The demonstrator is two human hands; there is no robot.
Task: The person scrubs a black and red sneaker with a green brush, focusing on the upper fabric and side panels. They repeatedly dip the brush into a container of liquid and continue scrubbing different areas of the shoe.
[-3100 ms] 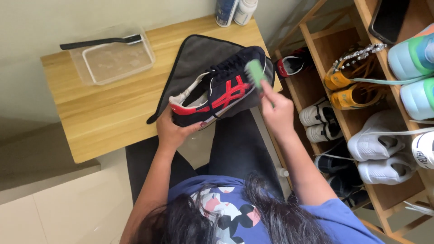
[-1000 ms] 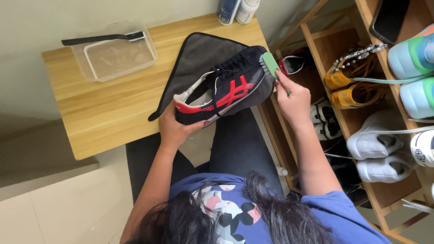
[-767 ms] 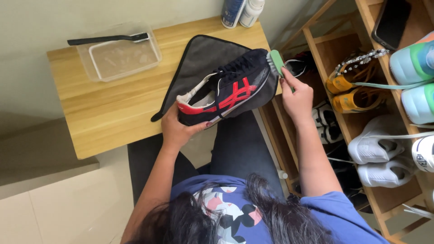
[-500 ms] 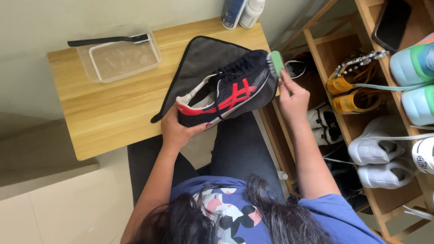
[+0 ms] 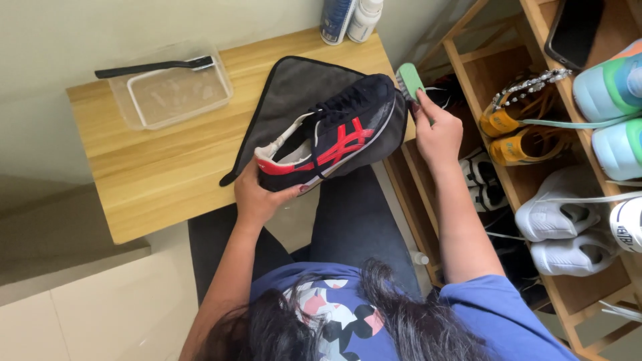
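My left hand [image 5: 257, 197] grips the heel of a dark navy sneaker [image 5: 334, 130] with red stripes and a white lining. The shoe lies tilted on its side over a dark grey cloth [image 5: 287, 100] on the wooden table [image 5: 167, 174]. My right hand [image 5: 435, 130] holds a small green brush [image 5: 408, 80], its bristles pressed against the toe of the sneaker. My legs in dark trousers are below the table edge.
A clear plastic tub [image 5: 170, 93] with a black brush [image 5: 154, 65] across its rim stands at the table's back left. Two bottles [image 5: 351, 17] stand at the back edge. A wooden shoe rack [image 5: 535, 134] on the right holds several shoes and a phone [image 5: 574, 30].
My right hand has moved the green brush from the shoe's side up to its toe tip. The sneaker stays held at the heel, shifting only slightly.
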